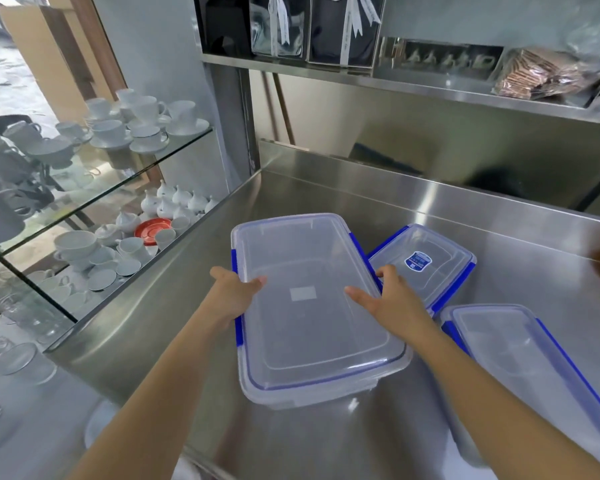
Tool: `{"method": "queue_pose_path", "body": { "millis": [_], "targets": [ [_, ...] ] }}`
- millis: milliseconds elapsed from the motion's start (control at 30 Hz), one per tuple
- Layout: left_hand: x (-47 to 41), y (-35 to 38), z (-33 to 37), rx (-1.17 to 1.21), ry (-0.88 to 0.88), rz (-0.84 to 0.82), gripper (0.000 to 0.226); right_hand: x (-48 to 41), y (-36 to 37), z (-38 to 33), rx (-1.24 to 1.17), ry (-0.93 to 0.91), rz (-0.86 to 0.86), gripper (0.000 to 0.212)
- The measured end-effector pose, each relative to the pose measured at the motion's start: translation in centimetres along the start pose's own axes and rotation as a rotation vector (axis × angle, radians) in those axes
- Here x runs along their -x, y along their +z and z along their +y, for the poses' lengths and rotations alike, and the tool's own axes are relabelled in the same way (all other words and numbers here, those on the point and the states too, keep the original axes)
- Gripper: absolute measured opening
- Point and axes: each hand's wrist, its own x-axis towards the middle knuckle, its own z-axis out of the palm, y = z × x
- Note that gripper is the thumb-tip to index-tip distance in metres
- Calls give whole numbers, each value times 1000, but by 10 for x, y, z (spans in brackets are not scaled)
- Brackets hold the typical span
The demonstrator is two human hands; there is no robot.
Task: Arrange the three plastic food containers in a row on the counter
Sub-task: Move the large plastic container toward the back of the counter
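Observation:
A large clear plastic container (309, 306) with blue clips sits in the middle of the steel counter (326, 195). My left hand (234, 294) grips its left edge, thumb on the lid. My right hand (390, 301) grips its right edge, thumb on the lid. Behind my right hand lies a small container (426, 258) with a blue label, turned at an angle. A medium container (534, 368) lies at the right, close to the large one, running off the frame's edge.
Left of the counter, glass shelves (125, 161) hold white cups, saucers, teapots and a red saucer (152, 230). A steel shelf (395, 81) above the back carries dark boxes with ribbons and a bag. A raised steel lip runs along the counter's back.

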Motion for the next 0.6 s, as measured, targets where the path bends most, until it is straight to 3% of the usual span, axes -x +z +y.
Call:
{"method": "queue_pose_path", "body": {
  "millis": [100,200,233,300,367,433,500,600],
  "targets": [
    [-14,-14,5,22,61,52,49,-9,7,-9,-144,15,42,45],
    [-15,-33,12,7,142,-241,59,-16,11,-14,-256,-5,-23,53],
    [-11,-42,15,-46,154,-401,77,-17,11,-14,-293,-32,-88,60],
    [-6,-59,20,-244,105,-631,148,-15,9,-12,-256,-115,-296,89],
    [-1,-70,24,-499,80,-723,175,-11,4,-10,-34,-144,-478,126],
    [1,-68,19,-750,130,-747,172,-12,-3,-8,137,-136,-544,140],
    [0,-57,10,-921,194,-668,160,-16,-5,-9,198,-138,-569,141],
    [-11,-44,-6,-835,316,-524,151,-24,0,-9,225,-164,-523,139]
  ]
}}
